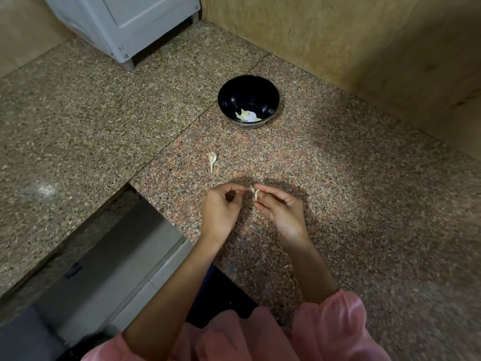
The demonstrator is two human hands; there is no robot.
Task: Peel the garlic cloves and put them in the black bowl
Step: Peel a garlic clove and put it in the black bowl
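A black bowl (248, 100) stands on the speckled granite counter, far from me, with a few pale peeled garlic cloves (246, 115) at its bottom. Over the counter's near part, my right hand (281, 212) pinches a small garlic clove (256, 194) between thumb and fingers. My left hand (221, 207) pinches a flake of papery skin (250, 189) still touching that clove. One more pale garlic piece with a long stem (212, 159) lies on the counter between my hands and the bowl.
A white appliance (125, 24) on short legs stands at the back left. A tan wall (364, 48) runs behind the bowl and along the right. The counter edge (156, 217) drops off to my left onto a steel surface (109, 269).
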